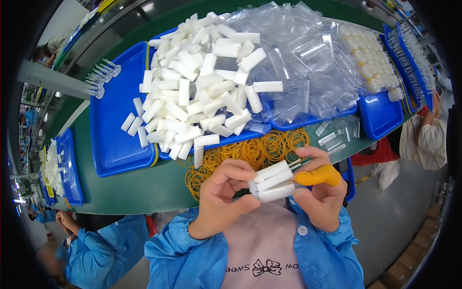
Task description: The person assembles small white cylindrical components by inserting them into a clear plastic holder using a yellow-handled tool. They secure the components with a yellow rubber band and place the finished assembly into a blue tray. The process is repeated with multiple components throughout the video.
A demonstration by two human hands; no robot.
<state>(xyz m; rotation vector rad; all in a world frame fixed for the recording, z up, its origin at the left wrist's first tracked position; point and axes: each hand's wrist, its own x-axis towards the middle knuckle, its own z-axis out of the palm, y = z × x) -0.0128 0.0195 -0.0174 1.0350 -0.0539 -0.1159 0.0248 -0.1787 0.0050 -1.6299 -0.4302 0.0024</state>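
In front of my chest, my left hand (222, 195) grips one end of a small bundle of white cylinders (274, 182) between thumb and fingers. Clear plastic shows around the bundle's left end. My right hand (323, 201) pinches the other end; a yellow finger cot (317, 176) covers one of its fingers. Thin pale strands or sticks (295, 164) show by the right fingertips, too small to make out. Just beyond both hands lies a heap of amber rubber bands (260, 148) on the green table (134, 192).
White foam-like blocks (185, 91) are piled beyond the bands, beside a heap of clear plastic sleeves (288, 58). A blue tray (120, 125) holds upright clear pieces (102, 77). Loose clear tubes (332, 139) lie right. A co-worker's blue sleeve (103, 245) is at lower left.
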